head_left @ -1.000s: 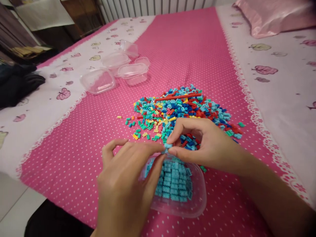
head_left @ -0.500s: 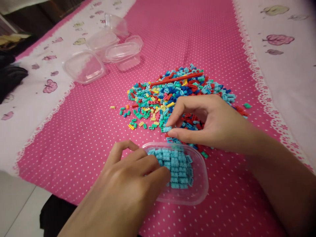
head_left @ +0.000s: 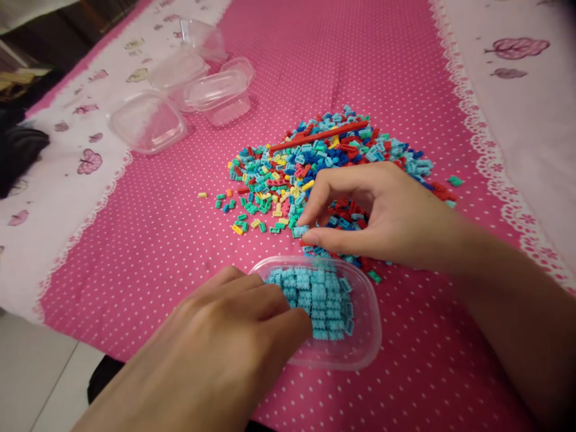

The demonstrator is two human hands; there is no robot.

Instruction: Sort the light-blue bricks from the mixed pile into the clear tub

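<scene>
Between thumb and index finger, my right hand (head_left: 387,216) pinches a small light blue toy brick (head_left: 300,230) at the near edge of a mixed brick pile (head_left: 261,165). My left hand (head_left: 234,330) reaches over the left side of a clear plastic container (head_left: 366,351). Its fingers are curled down and close together; their tips are hidden, so what they hold cannot be made out. Inside the container, light blue bricks (head_left: 321,300) lie in fairly neat rows. Part of the pile is covered by my right hand.
A long red stick (head_left: 321,135) lies across the pile. Several clear containers (head_left: 148,123) stand at the back left. Loose bricks (head_left: 243,222) are scattered left of the pile. A pink dotted tablecloth (head_left: 157,240) with lace borders covers the table.
My left index finger has lowered and folded in toward the other fingers. The right hand keeps its pinch on the light blue brick. The whole view has shifted slightly.
</scene>
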